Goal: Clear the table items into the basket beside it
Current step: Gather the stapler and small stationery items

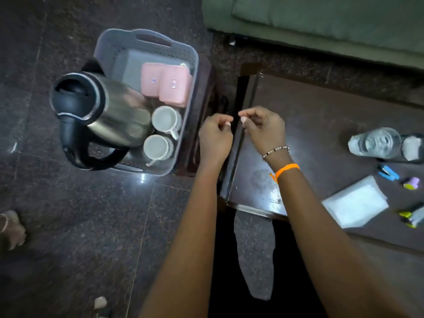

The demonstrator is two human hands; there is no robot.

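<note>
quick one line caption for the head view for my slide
Both hands, left and right, hover empty between the basket, holding kettle, cups and boxes, and the table.

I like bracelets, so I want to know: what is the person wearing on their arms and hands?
The right hand has two things at its wrist: a thin beaded bracelet with dark and pale beads, and below it a bright orange band. The left hand wears nothing. Both arms are bare, with no sleeves showing.
</note>
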